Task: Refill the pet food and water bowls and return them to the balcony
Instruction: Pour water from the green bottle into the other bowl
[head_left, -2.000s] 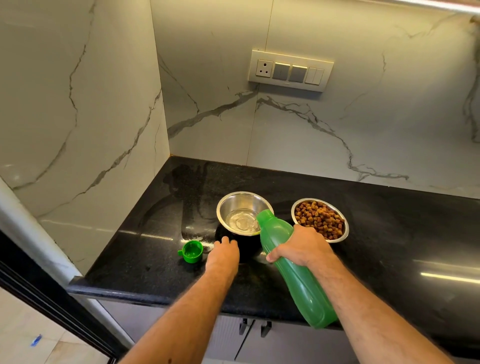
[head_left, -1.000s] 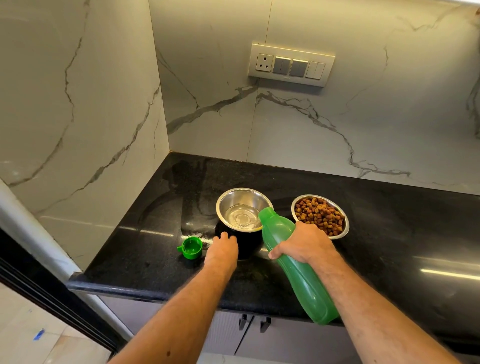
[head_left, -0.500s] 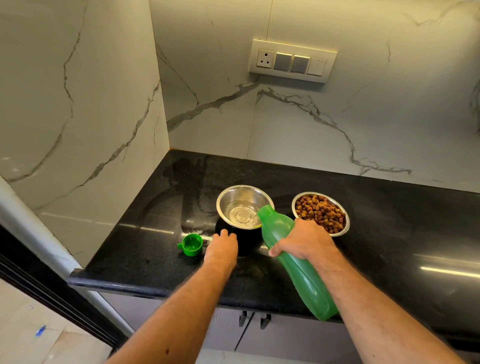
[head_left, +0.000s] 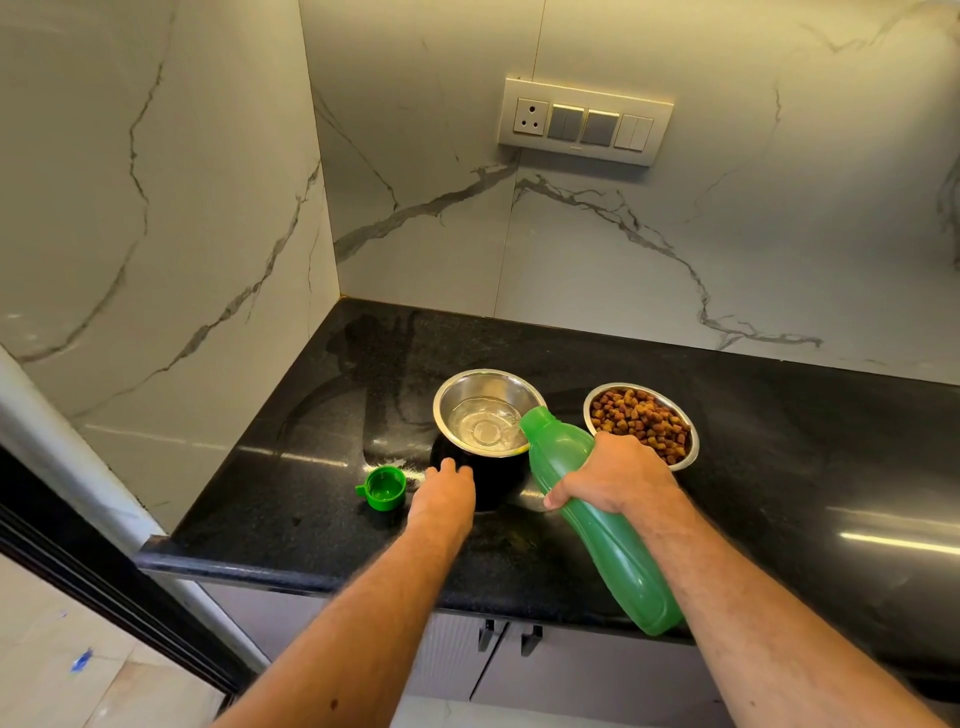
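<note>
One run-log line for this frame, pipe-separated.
step: filling water bowl | right hand: tilts green bottle at rim | left hand: steadies bowl base | cap: off, on counter | food bowl: full

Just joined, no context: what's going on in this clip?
A person is filling a pet's water bowl on a black kitchen counter. The right hand grips a tilted green bottle, its mouth over the bowl's rim; the left hand rests against the bowl's dark base. The bottle cap lies to the left. The food bowl already holds kibble.
</note>
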